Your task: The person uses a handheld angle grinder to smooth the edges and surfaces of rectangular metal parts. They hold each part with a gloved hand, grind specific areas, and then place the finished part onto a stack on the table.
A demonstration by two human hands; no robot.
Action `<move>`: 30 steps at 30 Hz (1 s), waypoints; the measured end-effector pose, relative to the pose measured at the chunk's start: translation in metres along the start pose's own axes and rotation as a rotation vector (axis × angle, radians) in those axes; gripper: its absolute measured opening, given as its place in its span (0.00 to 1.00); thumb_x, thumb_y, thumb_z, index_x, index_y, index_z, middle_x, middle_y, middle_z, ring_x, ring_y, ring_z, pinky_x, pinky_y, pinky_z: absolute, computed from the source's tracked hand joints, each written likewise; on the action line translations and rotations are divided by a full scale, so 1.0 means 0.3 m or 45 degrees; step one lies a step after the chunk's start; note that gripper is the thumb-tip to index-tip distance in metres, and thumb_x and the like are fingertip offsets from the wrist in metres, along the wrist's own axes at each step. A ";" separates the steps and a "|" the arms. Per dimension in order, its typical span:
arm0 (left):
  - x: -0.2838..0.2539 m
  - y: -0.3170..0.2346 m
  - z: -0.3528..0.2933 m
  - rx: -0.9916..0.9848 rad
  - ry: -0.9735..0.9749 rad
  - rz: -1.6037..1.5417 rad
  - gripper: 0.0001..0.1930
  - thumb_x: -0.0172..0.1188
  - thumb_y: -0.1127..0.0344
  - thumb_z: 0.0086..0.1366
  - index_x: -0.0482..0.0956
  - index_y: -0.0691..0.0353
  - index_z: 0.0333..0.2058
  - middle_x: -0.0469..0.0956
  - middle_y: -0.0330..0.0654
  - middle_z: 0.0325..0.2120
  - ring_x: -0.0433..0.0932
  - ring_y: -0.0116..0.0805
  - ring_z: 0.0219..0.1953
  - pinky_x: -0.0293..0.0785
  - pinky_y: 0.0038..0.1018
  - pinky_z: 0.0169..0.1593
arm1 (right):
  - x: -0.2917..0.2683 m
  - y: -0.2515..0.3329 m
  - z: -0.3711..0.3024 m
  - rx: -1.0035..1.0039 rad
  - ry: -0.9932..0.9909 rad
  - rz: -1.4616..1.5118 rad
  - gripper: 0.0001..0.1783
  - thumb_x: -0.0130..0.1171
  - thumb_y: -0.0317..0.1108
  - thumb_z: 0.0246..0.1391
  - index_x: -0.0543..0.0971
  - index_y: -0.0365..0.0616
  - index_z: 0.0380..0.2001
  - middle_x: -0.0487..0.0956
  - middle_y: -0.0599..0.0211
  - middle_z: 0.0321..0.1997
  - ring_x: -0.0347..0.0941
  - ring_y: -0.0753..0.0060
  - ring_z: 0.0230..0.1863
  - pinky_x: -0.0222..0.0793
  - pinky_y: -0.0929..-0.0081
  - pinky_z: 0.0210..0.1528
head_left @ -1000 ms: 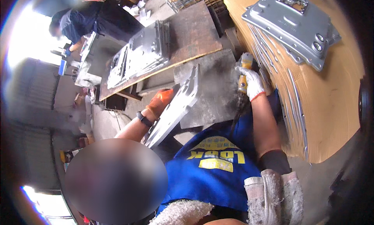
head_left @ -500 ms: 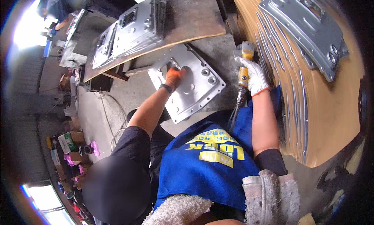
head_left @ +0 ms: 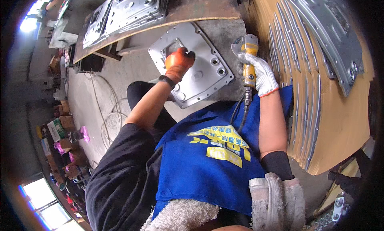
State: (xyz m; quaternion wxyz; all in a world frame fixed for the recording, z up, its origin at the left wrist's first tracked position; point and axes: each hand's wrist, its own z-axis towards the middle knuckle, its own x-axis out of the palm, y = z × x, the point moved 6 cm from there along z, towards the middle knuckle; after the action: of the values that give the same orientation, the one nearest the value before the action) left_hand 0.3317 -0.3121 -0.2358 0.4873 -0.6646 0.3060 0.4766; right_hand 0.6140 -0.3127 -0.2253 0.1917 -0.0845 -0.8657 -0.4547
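Note:
My left hand (head_left: 180,63), in an orange glove, is closed at the cutout of a silvery stamped metal plate (head_left: 196,77), its fingers curled at the opening's edge. The plate rests tilted on a grey work surface, with two round holes toward its right corner and small holes along its rim. To the right of the plate, my right hand (head_left: 262,75), in a white knit glove, is wrapped round a yellow hand-held air grinder (head_left: 250,69). The grinder's head points away from me, apart from the plate, and dark hoses run from its near end.
A brown board (head_left: 200,9) beyond the plate carries a stack of similar plates (head_left: 136,13). At right, cardboard (head_left: 340,127) holds a row of plates on edge (head_left: 298,35), with another plate (head_left: 326,27) leaning there. A hose (head_left: 106,95) lies coiled on the floor at left.
The whole view has shifted, so the plate, board and grinder appear higher. Both hands keep their holds. The person at the far upper left has mostly passed out of view.

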 end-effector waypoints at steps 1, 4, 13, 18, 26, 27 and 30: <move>-0.007 -0.024 -0.049 0.148 0.046 -0.021 0.18 0.55 0.49 0.56 0.79 0.58 0.35 0.80 0.47 0.30 0.79 0.48 0.33 0.73 0.34 0.39 | 0.009 -0.012 -0.006 0.032 0.044 -0.048 0.15 0.63 0.39 0.45 0.78 0.44 0.35 0.76 0.70 0.23 0.71 0.78 0.18 0.68 0.80 0.19; 0.081 -0.077 -0.205 0.292 0.965 -0.754 0.19 0.57 0.60 0.61 0.74 0.71 0.44 0.79 0.44 0.38 0.78 0.33 0.39 0.74 0.27 0.44 | 0.071 -0.027 -0.039 0.090 0.149 -0.185 0.14 0.63 0.39 0.45 0.78 0.43 0.34 0.76 0.69 0.22 0.71 0.78 0.18 0.68 0.80 0.19; 0.196 -0.262 -0.414 1.090 0.940 -1.238 0.22 0.53 0.61 0.65 0.65 0.68 0.53 0.73 0.41 0.46 0.72 0.26 0.47 0.71 0.26 0.51 | 0.143 -0.120 -0.057 0.261 0.276 -0.420 0.16 0.60 0.36 0.47 0.76 0.38 0.39 0.79 0.66 0.27 0.74 0.77 0.22 0.72 0.80 0.25; 0.307 -0.275 -0.448 0.533 1.107 -1.965 0.18 0.50 0.60 0.66 0.67 0.59 0.53 0.73 0.40 0.46 0.72 0.30 0.48 0.69 0.30 0.53 | 0.178 -0.172 -0.044 0.293 0.347 -0.684 0.14 0.57 0.33 0.51 0.76 0.39 0.40 0.80 0.64 0.30 0.76 0.76 0.24 0.72 0.80 0.26; 0.286 -0.228 -0.463 0.574 0.891 -2.038 0.25 0.58 0.52 0.59 0.65 0.55 0.52 0.74 0.40 0.43 0.71 0.34 0.49 0.65 0.32 0.55 | 0.231 -0.272 0.020 0.252 0.469 -0.875 0.12 0.58 0.29 0.51 0.76 0.40 0.41 0.79 0.68 0.32 0.74 0.79 0.29 0.71 0.80 0.30; 0.322 -0.242 -0.484 -0.052 1.404 -2.743 0.28 0.60 0.52 0.56 0.65 0.54 0.53 0.73 0.40 0.45 0.70 0.32 0.49 0.64 0.30 0.55 | 0.236 -0.275 0.025 0.285 0.468 -0.973 0.12 0.58 0.30 0.51 0.76 0.40 0.40 0.79 0.68 0.32 0.74 0.79 0.30 0.71 0.80 0.30; 0.254 -0.248 -0.525 -0.913 1.768 -3.112 0.28 0.61 0.48 0.56 0.67 0.54 0.51 0.74 0.41 0.43 0.73 0.35 0.46 0.68 0.33 0.51 | 0.267 -0.291 0.031 0.319 0.533 -0.949 0.11 0.56 0.30 0.53 0.76 0.40 0.40 0.79 0.67 0.33 0.75 0.79 0.31 0.72 0.80 0.32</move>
State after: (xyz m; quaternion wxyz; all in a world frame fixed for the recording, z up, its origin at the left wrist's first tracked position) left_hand 0.4768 -0.4304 -0.2692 0.1486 -0.6817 -0.4047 -0.5912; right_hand 0.5107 -0.3573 -0.2631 0.1945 0.3510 -0.8281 -0.3915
